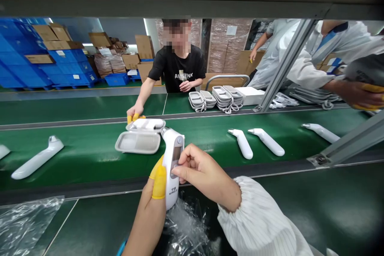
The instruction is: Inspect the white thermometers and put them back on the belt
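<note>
A white handheld device (pixel 171 184) with a small screen and grey buttons stands nearly upright in my left hand (pixel 157 186), whose fingers wear yellow finger covers. My right hand (pixel 199 168) is at the device's front, thumb and index finger pinched together over the area below the screen. Whether a small piece lies between those fingertips is too small to tell. Clear crumpled plastic (pixel 187 224) lies below the device. Behind it, an open grey-white case (pixel 138 143) rests on the green belt (pixel 204 140), with a co-worker's yellow-covered fingers at its far part.
Several white devices (pixel 265 142) lie on the belt to the right, and another (pixel 39 162) at the left. Stacked grey cases (pixel 222 98) stand beyond it. A slanted metal post (pixel 288 64) is at the right. Plastic film (pixel 27 224) lies front left. Co-workers stand across.
</note>
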`<action>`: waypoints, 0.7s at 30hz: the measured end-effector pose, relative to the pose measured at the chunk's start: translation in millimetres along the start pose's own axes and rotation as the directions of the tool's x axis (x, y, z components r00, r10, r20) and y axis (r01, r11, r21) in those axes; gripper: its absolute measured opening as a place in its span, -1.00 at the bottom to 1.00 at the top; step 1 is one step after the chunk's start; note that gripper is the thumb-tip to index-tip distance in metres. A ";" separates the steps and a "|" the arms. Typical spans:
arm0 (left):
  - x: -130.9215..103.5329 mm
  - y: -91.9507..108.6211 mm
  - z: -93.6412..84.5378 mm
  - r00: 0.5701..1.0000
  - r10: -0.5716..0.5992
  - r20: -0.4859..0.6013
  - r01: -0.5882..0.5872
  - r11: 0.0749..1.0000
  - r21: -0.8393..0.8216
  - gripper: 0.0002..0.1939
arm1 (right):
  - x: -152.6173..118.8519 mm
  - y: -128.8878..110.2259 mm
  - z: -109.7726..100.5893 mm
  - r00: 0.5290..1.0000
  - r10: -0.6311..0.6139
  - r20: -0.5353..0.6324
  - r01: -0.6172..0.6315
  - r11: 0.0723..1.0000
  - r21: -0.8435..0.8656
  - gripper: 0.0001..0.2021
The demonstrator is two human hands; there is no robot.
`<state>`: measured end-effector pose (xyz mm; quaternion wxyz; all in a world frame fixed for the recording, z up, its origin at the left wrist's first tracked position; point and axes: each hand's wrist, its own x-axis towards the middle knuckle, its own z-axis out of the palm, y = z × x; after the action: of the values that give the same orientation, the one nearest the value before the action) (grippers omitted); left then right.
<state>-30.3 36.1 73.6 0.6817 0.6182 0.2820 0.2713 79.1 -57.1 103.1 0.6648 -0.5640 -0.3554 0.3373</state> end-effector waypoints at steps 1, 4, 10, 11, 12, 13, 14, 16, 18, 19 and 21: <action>0.1 0.3 -0.4 1.000 0.008 0.005 -0.008 1.000 -0.001 -0.41 | -0.2 -1.6 -0.4 1.000 0.011 0.022 -0.012 1.000 0.025 -0.81; -0.5 1.3 -0.7 0.999 0.039 0.008 -0.039 0.999 0.002 -0.44 | -1.3 -4.9 0.0 0.999 0.015 0.037 -0.016 1.000 0.025 -0.79; -0.5 -4.3 -1.9 0.997 0.067 -0.034 -0.065 0.995 0.075 -0.45 | 3.0 5.2 0.2 0.998 -0.015 -0.053 0.012 0.998 -0.054 -0.67; 1.1 -6.0 -3.1 0.998 0.054 -0.027 -0.053 0.997 0.052 -0.45 | 4.1 6.8 -0.7 1.000 -0.004 -0.027 0.004 1.000 -0.021 -0.69; 3.0 -7.3 -4.5 0.999 0.043 -0.019 -0.042 0.999 0.030 -0.45 | 4.7 7.5 -1.5 1.000 0.005 -0.005 -0.005 1.000 0.007 -0.72; 4.9 -7.9 -5.7 0.999 0.041 -0.018 -0.040 0.999 0.018 -0.45 | 4.7 7.3 -2.0 1.000 0.008 0.010 -0.008 1.000 0.015 -0.77; 6.5 -7.6 -6.5 0.999 0.049 -0.019 -0.048 0.998 0.026 -0.45 | 4.0 6.4 -1.8 1.000 -0.002 0.019 0.002 1.000 -0.013 -0.83; 7.4 -4.4 -5.8 0.995 0.094 -0.026 -0.091 0.991 0.094 -0.46 | 0.8 3.1 1.0 0.997 -0.074 0.016 0.075 0.980 -0.184 -0.92; 4.5 0.5 -1.6 0.988 0.144 -0.045 -0.135 0.976 0.168 -0.45 | -3.0 -0.2 6.0 0.981 -0.194 -0.004 0.174 0.885 -0.432 -0.94; 2.3 2.6 1.3 0.985 0.164 -0.047 -0.153 0.969 0.194 -0.44 | -4.5 -1.5 8.3 0.967 -0.254 -0.013 0.207 0.814 -0.543 -0.92; -1.0 4.3 5.8 0.981 0.188 -0.041 -0.175 0.959 0.223 -0.44 | -5.5 -2.9 10.1 0.943 -0.331 -0.033 0.215 0.681 -0.700 -0.89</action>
<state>-26.9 31.8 78.4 0.5727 0.7039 0.2733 0.3191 67.8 -57.0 106.5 0.4765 -0.7348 -0.4816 0.0329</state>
